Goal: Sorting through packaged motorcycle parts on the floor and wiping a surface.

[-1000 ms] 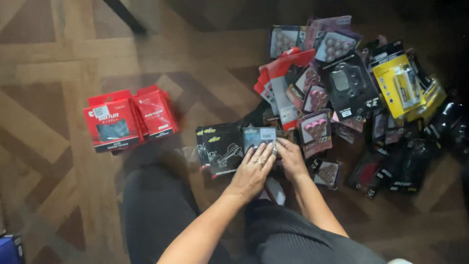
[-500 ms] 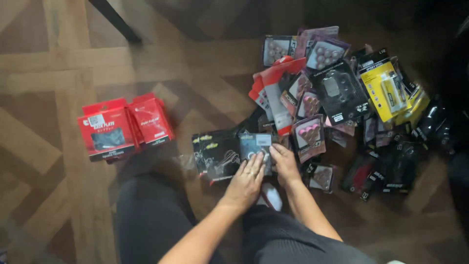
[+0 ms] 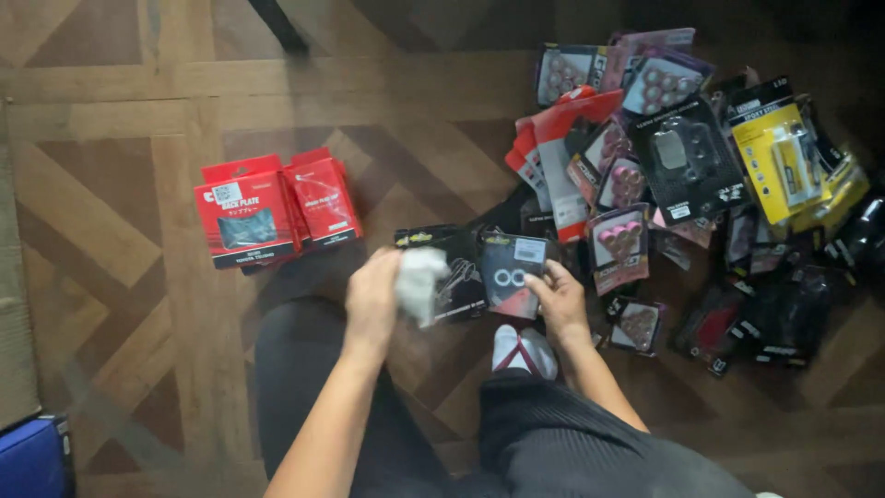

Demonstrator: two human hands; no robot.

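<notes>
Our left hand (image 3: 373,300) was closed around a crumpled piece of clear plastic wrap (image 3: 420,281), held just above the floor in front of our knees. Our right hand (image 3: 558,300) gripped the right edge of a small black blister pack (image 3: 510,274) showing two rings behind its window, the fingers curled over the card. Just beside that pack, between the two hands, lay one larger black pack (image 3: 442,267) with a yellow mark at its top corner; the plastic wrap covered part of it. Below the right hand we could see a foot in a white-and-red sandal (image 3: 523,350), and both legs in dark trousers (image 3: 572,443) filled the lower middle of the view. To the left, well apart from the hands, two red boxed packs (image 3: 277,210) sat side by side on the wooden parquet floor (image 3: 120,111), with the edges of more red packs showing beneath them; how many were in that stack we could not tell. To the right rose a loose heap of packs: we counted at least five with pink round pieces (image 3: 619,242), one large black pack with a grey part (image 3: 690,159), one yellow pack (image 3: 774,152), several red-and-white cards (image 3: 553,152), and a number of dark packs (image 3: 774,318) along the lower right that overlapped too much to count. A blue object (image 3: 32,456) sat at the bottom left corner.
</notes>
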